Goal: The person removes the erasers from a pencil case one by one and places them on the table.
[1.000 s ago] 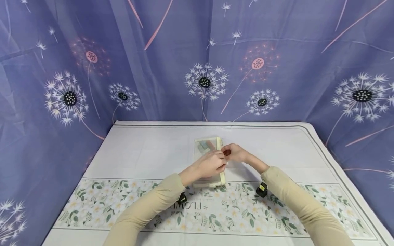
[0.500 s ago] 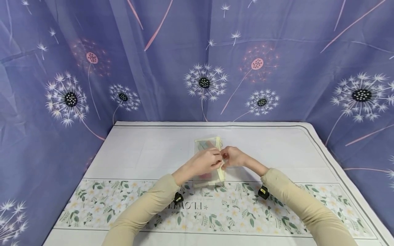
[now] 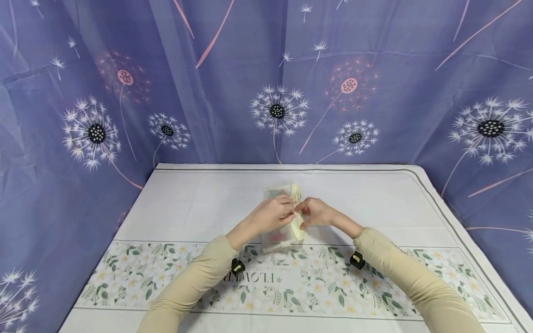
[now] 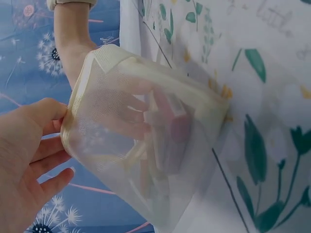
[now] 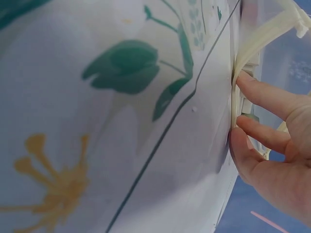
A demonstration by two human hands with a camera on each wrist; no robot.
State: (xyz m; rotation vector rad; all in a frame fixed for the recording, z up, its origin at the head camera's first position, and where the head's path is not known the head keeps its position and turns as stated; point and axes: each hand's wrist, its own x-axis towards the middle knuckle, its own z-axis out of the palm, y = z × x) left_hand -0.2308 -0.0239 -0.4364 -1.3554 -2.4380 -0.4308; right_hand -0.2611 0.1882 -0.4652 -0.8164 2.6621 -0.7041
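A see-through mesh pouch [image 3: 278, 240] with cream edging and a zipper lies in the middle of the table. Through the mesh several small coloured things show, among them a pink-and-white block [image 4: 177, 116]. My left hand [image 3: 272, 215] is over the pouch, pinching its cream zipper edge [image 4: 69, 114] between thumb and forefinger; the other fingers are spread below. Facing it from the right, my right hand [image 3: 318, 212] pinches the cream edge strip [image 5: 235, 104] with thumb and fingertips. Parts of the contents are hidden behind the left hand.
A white tablecloth [image 3: 208, 199] with a flowered band covers the table. Purple dandelion curtains [image 3: 233, 115] hang behind it and at both sides. Black wrist cameras sit under both forearms, close to the cloth.
My left hand has moved left, away from the right hand, drawing the pouch's cream edge with it. The right hand has shifted slightly left, with its fingers at that edge.
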